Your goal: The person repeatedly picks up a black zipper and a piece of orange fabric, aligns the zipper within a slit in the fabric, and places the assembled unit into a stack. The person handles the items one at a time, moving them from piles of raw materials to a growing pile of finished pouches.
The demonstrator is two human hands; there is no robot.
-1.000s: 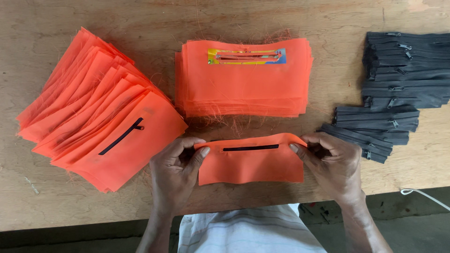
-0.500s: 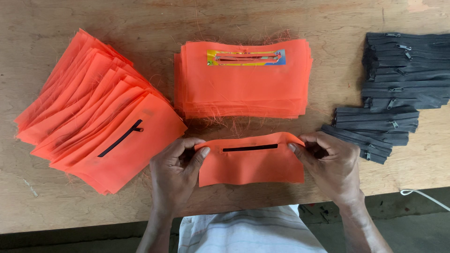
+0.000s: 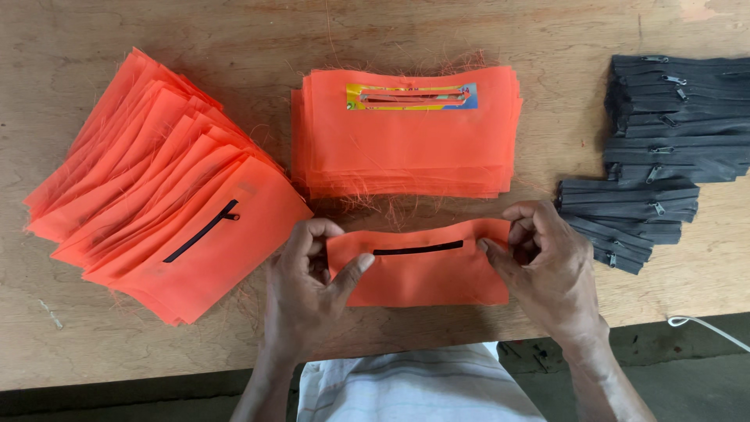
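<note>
An orange fabric piece [image 3: 426, 277] with a black zipper [image 3: 418, 249] showing in its slot lies at the front of the wooden table [image 3: 117, 359]. My left hand [image 3: 308, 285] pinches its left end, thumb on top. At the other end, my right hand [image 3: 543, 266] grips the fabric with curled fingers. Both hands hold the piece flat against the tabletop.
A fanned stack of orange pieces with a zipper fitted [image 3: 168, 211] lies at the left. A squared stack of orange pieces with a colourful slotted strip on top [image 3: 406, 133] sits behind. Black zippers [image 3: 672, 133] are piled at the right. A white cord [image 3: 703, 327] hangs by the front edge.
The hands have barely shifted; the fabric piece stays between them in the same place.
</note>
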